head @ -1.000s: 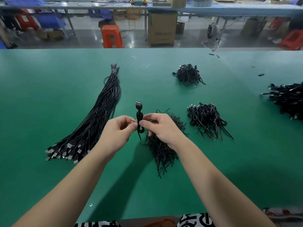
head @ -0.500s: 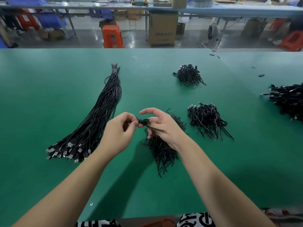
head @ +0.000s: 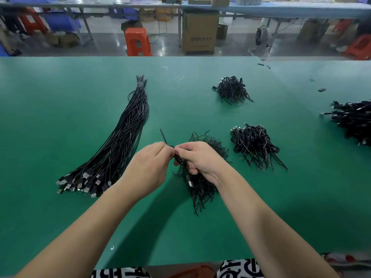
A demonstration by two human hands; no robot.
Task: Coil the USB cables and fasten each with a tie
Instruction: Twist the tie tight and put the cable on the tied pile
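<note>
Half a sec ago the cable lay flat btwn the two hands and the R fingers were spread out. Now the folded cable [head: 181,160] hangs down inside the right hand [head: 200,160], plug end near the palm's lower edge, and a thin tie [head: 164,138] sticks up & back from the spot where both hands meet. A full sec ago the cable stood up with its plug on top.

The left hand [head: 149,169] is curled, thumb & first finger pinching the tie where it wraps the cable. The R hand's fingers are curled round the cable bundle, fingertips touching the L hand's. Both arms reach in from the bottom, wrists up off the green table [head: 60,97]. The hands sit above the pile of loose ties [head: 200,189].

To the left lies the long bunch of straight cables [head: 120,141], plugs toward the person, far end tied with a pale band. To the right, a heap of done coils [head: 253,145]; a 2nd heap [head: 232,90] farther back; a 3rd black pile [head: 353,121] at the R edge.

Past the table: an orange stool [head: 138,42] and a cardboard box [head: 199,32]. The box has print on it, too blurry to read for sure.
</note>
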